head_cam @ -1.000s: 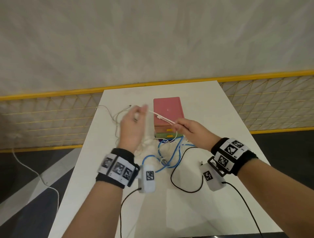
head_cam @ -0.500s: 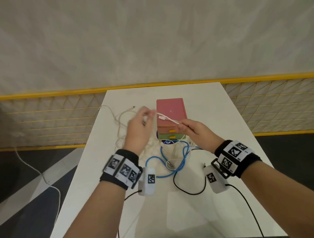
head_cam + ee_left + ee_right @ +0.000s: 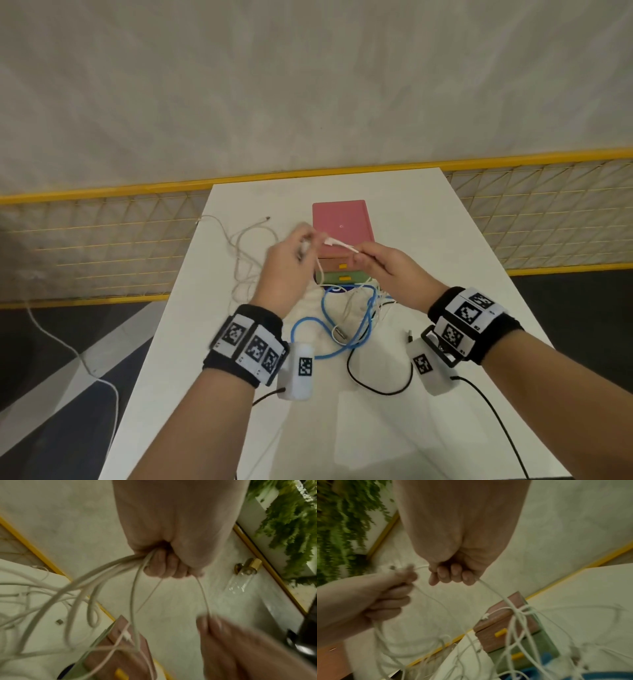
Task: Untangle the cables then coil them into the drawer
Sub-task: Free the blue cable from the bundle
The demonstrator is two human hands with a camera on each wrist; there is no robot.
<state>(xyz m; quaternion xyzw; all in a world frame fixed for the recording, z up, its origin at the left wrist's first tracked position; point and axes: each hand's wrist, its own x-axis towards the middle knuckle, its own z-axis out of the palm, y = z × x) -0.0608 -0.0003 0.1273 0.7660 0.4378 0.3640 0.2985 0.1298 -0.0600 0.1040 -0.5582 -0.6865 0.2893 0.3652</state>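
Fingers (image 3: 164, 566) of both hands clenched on white cable (image 3: 337, 242), above drawer box (image 3: 340, 222), blue cable (image 3: 325, 353) beneath.

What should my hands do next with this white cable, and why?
Probably draw the right hand away from the left hand, feeding the white cable out. Both hands grip it, and a knot still binds the strands hanging below the right hand.

Both forearms reach forward, raised, with banded wrists. The left hand (image 3: 291, 263) is fisted, fingers (image 3: 164, 566) curled tight. The right hand (image 3: 390, 270) is close beside it, its fingertips (image 3: 453, 574) pinched together.
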